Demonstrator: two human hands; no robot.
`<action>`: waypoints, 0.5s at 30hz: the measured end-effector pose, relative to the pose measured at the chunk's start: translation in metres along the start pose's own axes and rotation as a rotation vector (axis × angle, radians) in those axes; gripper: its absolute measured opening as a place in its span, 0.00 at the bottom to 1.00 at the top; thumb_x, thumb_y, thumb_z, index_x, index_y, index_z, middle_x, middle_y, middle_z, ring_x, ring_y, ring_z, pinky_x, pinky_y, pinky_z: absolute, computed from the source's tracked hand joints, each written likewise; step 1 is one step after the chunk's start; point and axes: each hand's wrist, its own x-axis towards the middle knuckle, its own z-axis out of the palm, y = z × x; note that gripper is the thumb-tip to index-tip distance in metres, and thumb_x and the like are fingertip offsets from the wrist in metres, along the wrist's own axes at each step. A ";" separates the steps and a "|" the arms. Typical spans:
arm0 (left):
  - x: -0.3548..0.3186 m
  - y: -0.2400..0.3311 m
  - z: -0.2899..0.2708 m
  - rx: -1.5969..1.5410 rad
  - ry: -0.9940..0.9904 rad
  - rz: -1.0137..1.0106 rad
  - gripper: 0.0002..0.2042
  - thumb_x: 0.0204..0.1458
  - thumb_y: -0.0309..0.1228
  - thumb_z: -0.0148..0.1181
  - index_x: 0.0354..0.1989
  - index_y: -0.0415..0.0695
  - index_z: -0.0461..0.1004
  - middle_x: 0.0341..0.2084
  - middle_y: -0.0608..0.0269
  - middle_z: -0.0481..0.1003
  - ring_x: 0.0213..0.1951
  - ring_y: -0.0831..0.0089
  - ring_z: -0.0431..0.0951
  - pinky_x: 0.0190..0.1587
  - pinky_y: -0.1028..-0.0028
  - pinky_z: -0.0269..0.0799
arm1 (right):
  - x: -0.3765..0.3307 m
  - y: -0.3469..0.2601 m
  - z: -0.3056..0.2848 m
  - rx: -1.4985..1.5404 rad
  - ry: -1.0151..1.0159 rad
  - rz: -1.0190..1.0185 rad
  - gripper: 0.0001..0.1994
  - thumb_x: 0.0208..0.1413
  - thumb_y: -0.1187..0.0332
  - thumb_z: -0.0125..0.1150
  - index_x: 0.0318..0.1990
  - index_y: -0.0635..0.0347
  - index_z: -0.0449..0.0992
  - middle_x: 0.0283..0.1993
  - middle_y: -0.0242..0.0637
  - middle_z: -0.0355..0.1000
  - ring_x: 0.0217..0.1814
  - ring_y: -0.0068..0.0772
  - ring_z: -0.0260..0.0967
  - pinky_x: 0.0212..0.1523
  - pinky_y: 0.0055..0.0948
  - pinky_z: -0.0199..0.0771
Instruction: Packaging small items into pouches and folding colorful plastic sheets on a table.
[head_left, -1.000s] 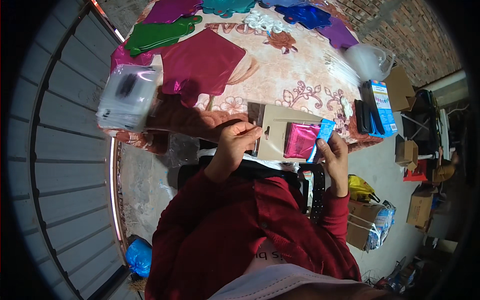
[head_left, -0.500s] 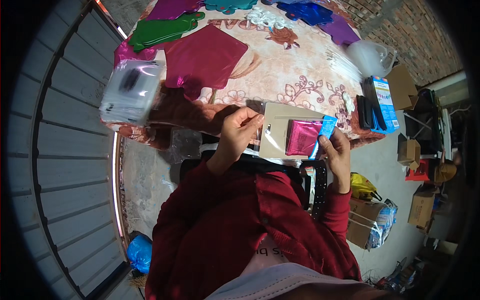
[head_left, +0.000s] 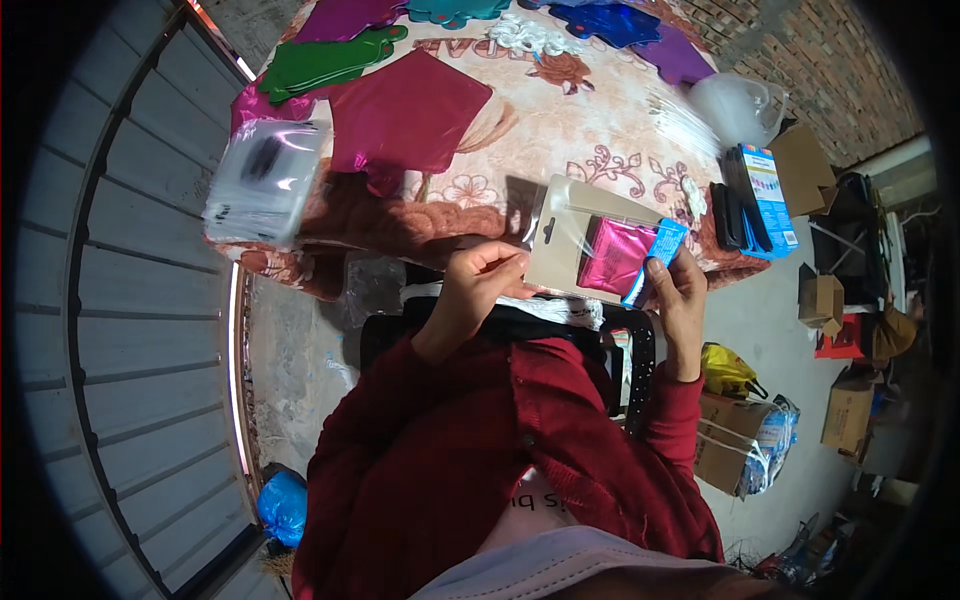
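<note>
Outdoor yard, brick wall behind; table [head_left: 560, 130] under floral cloth, strewn with shiny foil shapes [head_left: 405, 105]. Clear hang-tab packet [head_left: 590, 245] held up above near table edge, magenta foil and blue card inside. Left hand [head_left: 480, 285] pinching packet's left edge. Right hand [head_left: 680, 290] gripping right edge. Stack of clear bags [head_left: 262, 180] at table's left end.

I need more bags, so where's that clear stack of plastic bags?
In the head view, the clear bag stack sits on the table's left edge, beside the magenta foil sheet.
</note>
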 end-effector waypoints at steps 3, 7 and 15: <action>0.000 -0.001 0.000 0.019 0.006 0.021 0.09 0.57 0.27 0.52 0.37 0.31 0.72 0.30 0.56 0.76 0.29 0.73 0.77 0.38 0.73 0.77 | -0.001 -0.001 0.000 0.000 -0.016 0.008 0.07 0.59 0.68 0.55 0.41 0.61 0.71 0.25 0.23 0.66 0.20 0.11 0.60 0.20 0.13 0.58; -0.002 -0.002 0.000 0.019 0.000 0.035 0.08 0.57 0.26 0.53 0.35 0.31 0.73 0.29 0.57 0.76 0.30 0.74 0.77 0.37 0.73 0.77 | 0.000 -0.004 0.000 -0.011 -0.009 -0.025 0.07 0.59 0.68 0.55 0.41 0.61 0.71 0.24 0.23 0.67 0.19 0.11 0.60 0.19 0.13 0.58; -0.001 0.001 0.001 -0.210 -0.075 -0.031 0.10 0.59 0.28 0.49 0.41 0.33 0.71 0.35 0.57 0.75 0.36 0.73 0.77 0.42 0.69 0.76 | -0.003 -0.006 -0.005 0.049 -0.046 0.086 0.06 0.58 0.70 0.57 0.40 0.62 0.71 0.31 0.23 0.68 0.31 0.12 0.59 0.32 0.15 0.59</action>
